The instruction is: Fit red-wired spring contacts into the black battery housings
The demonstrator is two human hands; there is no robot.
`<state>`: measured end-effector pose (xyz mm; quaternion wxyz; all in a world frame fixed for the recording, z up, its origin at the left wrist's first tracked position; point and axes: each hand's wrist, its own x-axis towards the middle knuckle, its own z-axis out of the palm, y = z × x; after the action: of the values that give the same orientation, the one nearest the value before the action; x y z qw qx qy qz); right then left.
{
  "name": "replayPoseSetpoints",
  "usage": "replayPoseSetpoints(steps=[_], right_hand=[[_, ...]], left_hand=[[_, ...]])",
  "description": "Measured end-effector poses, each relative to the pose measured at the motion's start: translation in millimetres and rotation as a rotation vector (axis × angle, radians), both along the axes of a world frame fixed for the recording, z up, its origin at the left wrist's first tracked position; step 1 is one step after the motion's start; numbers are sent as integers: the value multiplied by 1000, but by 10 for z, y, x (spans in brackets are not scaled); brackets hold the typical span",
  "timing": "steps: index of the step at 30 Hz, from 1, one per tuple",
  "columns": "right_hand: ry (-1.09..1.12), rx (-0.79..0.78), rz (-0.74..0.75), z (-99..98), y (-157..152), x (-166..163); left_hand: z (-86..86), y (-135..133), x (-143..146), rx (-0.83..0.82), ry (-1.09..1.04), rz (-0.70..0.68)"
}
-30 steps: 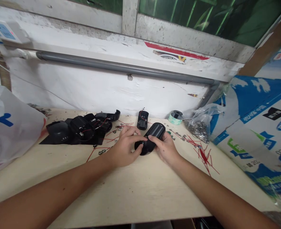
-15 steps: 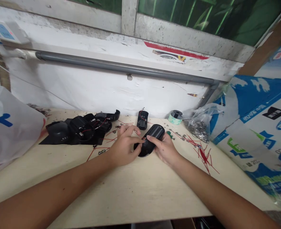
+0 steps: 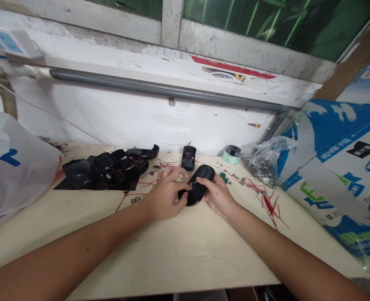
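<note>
My right hand (image 3: 220, 193) grips a black plastic battery housing (image 3: 203, 173), its thumb across the top and its fingers around the far side. The housing is tilted just above the table or resting on it; I cannot tell which. At its near left end, my left hand (image 3: 169, 193) has thumb and index finger drawn together, the other fingers curled. A bit of red wire (image 3: 189, 182) shows beside those fingertips; whatever they pinch is too small to make out. Behind the hands stands a similar black housing (image 3: 188, 158) with a red wire on it.
More black housings (image 3: 108, 167) lie on a dark sheet at left, beside a white plastic bag (image 3: 18, 167). Red wires (image 3: 269, 205) and small metal pieces (image 3: 136, 200) are scattered about. A tape roll (image 3: 231, 154), a bag of metal parts (image 3: 263, 167) and a printed carton (image 3: 338, 167) are at right.
The right thumb has shifted slightly over the housing, which has turned a little. My left fingers stay at its near end with small movements. The view has moved slightly.
</note>
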<state>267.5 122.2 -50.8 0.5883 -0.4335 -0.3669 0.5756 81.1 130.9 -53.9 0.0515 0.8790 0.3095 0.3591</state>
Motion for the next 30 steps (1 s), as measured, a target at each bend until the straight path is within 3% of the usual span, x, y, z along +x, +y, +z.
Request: replayPoseSetpoints(steps=[10,23,30], right_hand=[[-11,-5,1,45,-38,-21],[16,32,-3,11,-31,-10],[25,35,21,20,-11,4]], left_hand=[[-10,-4,7,10,18,-31],[-28,-30,44,-106,20,-47],[-29,-24,28,16,46,-18]])
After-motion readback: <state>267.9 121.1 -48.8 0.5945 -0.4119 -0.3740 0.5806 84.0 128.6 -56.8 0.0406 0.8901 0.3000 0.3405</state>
